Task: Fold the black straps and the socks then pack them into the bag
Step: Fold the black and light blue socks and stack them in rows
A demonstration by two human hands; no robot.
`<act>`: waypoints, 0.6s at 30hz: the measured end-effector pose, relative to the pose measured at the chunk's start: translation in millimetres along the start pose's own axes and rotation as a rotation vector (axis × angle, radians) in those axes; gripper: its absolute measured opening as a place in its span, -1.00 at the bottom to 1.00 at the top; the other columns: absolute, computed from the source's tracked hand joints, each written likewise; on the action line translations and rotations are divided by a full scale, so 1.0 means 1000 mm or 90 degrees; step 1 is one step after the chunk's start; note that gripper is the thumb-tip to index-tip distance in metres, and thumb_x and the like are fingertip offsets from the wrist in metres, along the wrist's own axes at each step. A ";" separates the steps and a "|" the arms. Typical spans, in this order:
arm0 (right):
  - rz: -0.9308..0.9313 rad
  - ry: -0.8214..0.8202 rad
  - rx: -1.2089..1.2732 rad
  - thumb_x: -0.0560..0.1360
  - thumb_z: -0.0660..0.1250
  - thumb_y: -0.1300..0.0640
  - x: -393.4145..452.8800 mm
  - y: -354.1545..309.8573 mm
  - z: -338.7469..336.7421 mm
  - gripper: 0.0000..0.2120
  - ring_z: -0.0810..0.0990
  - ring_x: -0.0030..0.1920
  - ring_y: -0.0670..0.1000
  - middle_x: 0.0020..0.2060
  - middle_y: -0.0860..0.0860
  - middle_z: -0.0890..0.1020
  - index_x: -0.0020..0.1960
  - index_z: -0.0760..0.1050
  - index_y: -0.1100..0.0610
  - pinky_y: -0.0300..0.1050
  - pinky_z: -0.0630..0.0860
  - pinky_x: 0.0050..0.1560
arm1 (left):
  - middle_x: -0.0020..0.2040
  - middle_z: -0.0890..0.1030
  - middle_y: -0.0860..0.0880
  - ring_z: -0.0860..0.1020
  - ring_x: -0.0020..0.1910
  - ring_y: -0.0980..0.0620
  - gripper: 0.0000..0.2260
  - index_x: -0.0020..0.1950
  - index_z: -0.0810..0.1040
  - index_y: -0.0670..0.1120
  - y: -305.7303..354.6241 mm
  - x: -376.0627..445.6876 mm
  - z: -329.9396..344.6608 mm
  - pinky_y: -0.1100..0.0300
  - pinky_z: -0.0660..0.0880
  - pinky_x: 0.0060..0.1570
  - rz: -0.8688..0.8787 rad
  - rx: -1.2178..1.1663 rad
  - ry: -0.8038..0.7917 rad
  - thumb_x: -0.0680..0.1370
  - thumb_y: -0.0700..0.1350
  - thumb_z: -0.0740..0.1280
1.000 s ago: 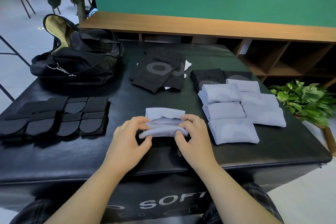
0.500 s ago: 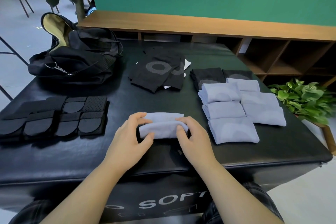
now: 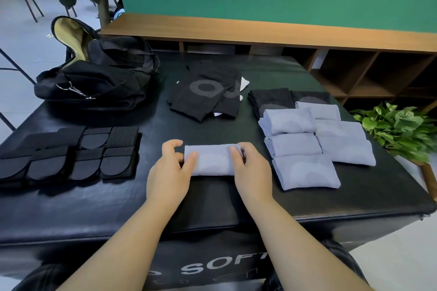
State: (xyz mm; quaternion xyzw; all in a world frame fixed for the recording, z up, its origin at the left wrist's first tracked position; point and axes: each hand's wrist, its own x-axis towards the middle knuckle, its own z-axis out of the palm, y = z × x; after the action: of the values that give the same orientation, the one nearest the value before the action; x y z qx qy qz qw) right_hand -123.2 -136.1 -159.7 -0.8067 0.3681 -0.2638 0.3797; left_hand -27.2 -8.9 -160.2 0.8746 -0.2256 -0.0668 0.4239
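Folded grey sock [image 3: 212,160] lies near the table's [image 3: 71,208] front edge; our left hand [image 3: 169,172] and right hand [image 3: 251,170] pinch its ends. Black straps [image 3: 71,153] sit left, the bag [image 3: 99,78] at the far-left corner.

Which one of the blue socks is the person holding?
The folded blue sock alone at the table's front middle: the left hand and right hand grip its ends. The other blue socks lie untouched, grouped to the right.
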 end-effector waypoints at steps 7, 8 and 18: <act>-0.007 0.004 -0.120 0.60 0.14 -0.02 0.003 -0.003 0.002 -0.85 0.43 -0.25 -0.06 -0.24 -0.10 0.49 -0.07 0.38 0.02 -0.17 0.29 -0.31 | -0.34 0.52 0.00 0.50 -0.30 0.03 -0.75 0.20 0.30 -0.04 0.001 0.001 0.005 0.07 0.42 -0.32 0.012 0.040 0.048 0.59 0.04 0.19; -0.007 0.007 -0.132 0.60 0.14 -0.03 0.004 -0.003 0.003 -0.85 0.44 -0.23 -0.04 -0.19 -0.09 0.50 -0.05 0.38 0.03 -0.16 0.31 -0.27 | -0.35 0.51 0.01 0.49 -0.30 0.03 -0.75 0.20 0.30 -0.05 0.001 0.001 0.005 0.07 0.42 -0.33 0.016 0.048 0.054 0.58 0.03 0.19; -0.013 0.060 -0.077 0.61 0.17 0.18 -0.001 -0.001 0.001 -0.93 0.43 -0.10 -0.04 0.01 -0.04 0.45 0.04 0.41 0.10 -0.16 0.40 -0.12 | 0.21 0.50 0.14 0.32 0.30 0.07 -0.58 0.41 0.28 -0.02 -0.005 0.001 0.007 0.07 0.14 0.31 0.033 0.096 0.066 0.58 0.07 0.19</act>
State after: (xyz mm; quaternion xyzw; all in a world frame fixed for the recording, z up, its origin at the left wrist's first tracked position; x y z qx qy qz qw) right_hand -122.7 -134.7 -159.6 -0.8185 0.3926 -0.2824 0.3102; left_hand -26.6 -11.8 -168.1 0.9003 -0.2301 0.0070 0.3694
